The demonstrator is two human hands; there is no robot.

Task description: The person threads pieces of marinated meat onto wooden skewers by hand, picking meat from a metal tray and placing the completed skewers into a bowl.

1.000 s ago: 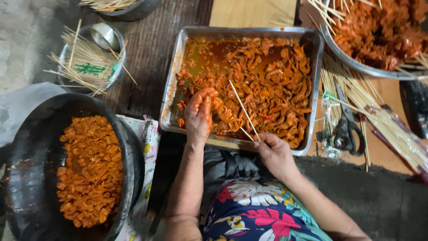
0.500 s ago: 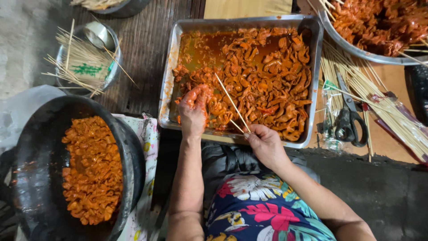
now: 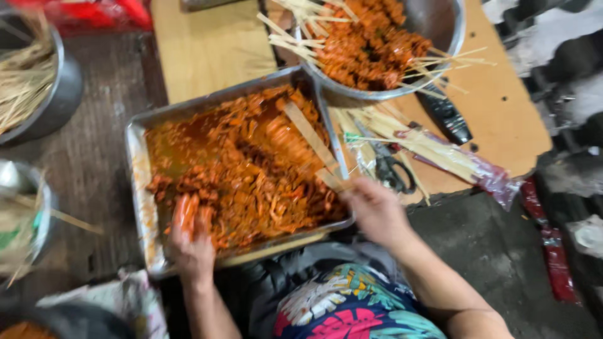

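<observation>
A: What's the left hand [image 3: 190,245] doing rn?

B: It's reaching into the metal tray [image 3: 139,188] at its near left corner, fingers [image 3: 186,210] coated in orange sauce and pressing down on the marinated meat pieces [image 3: 251,176]. Fingers are lying close together, but w/ the blur I can't tell if they're actually pinching a piece.

A: And the right hand [image 3: 375,210]?

B: It's sitting at the tray's near right corner, closed around the lower end of a bamboo skewer [image 3: 311,138]. The skewer is slanting up and away over the meat, smeared by motion, so it's looking wider than it is. Can't tell if there's more than one stick in the grip.

A: Where's the tray sitting?

B: Right in front of the person, tilted in view, part on a dark wooden tabletop [image 3: 100,150], part on a pale board [image 3: 207,50]. Sauce is pooling at its far left.

A: What's lying around it?

B: A big steel bowl [image 3: 449,37] of finished skewered meat [image 3: 370,44] is touching the tray's far right corner. Just beside the tray on the right: scissors [image 3: 389,166] and a plastic bag of loose skewers [image 3: 452,160]. A dark-handled tool [image 3: 446,116] is lying near the bowl. Far left, a metal pot of sticks [image 3: 38,88] is standing well apart.
</observation>
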